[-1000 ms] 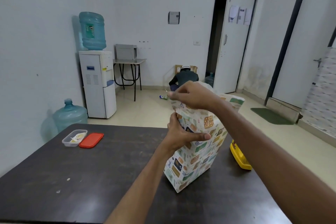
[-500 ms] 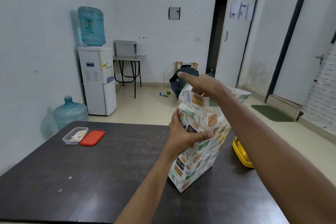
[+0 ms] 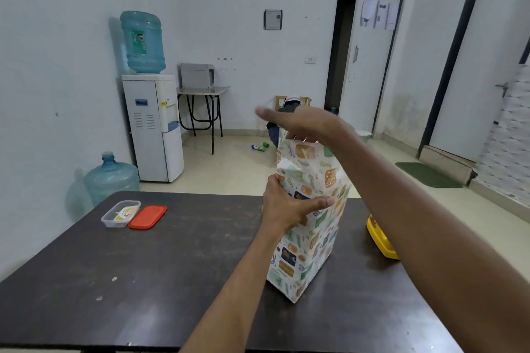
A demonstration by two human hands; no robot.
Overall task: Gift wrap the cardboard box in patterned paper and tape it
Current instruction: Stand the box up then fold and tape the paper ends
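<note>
The box wrapped in patterned paper (image 3: pixel 308 226) stands upright on end on the dark table (image 3: pixel 143 281). My left hand (image 3: pixel 286 206) grips its upper left side, thumb across the front face. My right hand (image 3: pixel 301 123) lies over the open top of the paper with the fingers stretched flat, pointing left; the underside of the hand is hidden. The paper's top edge sticks up loose beneath it. The cardboard itself is covered by the paper.
A clear plastic container (image 3: pixel 120 213) and its red lid (image 3: pixel 147 217) lie on the table's far left. A yellow object (image 3: pixel 381 238) sits at the right edge behind my forearm. A person crouches on the floor (image 3: pixel 288 107) beyond the table.
My right hand went from pinching the paper's top to lying flat over it with fingers stretched out. The paper's top now stands higher. The left hand kept its hold.
</note>
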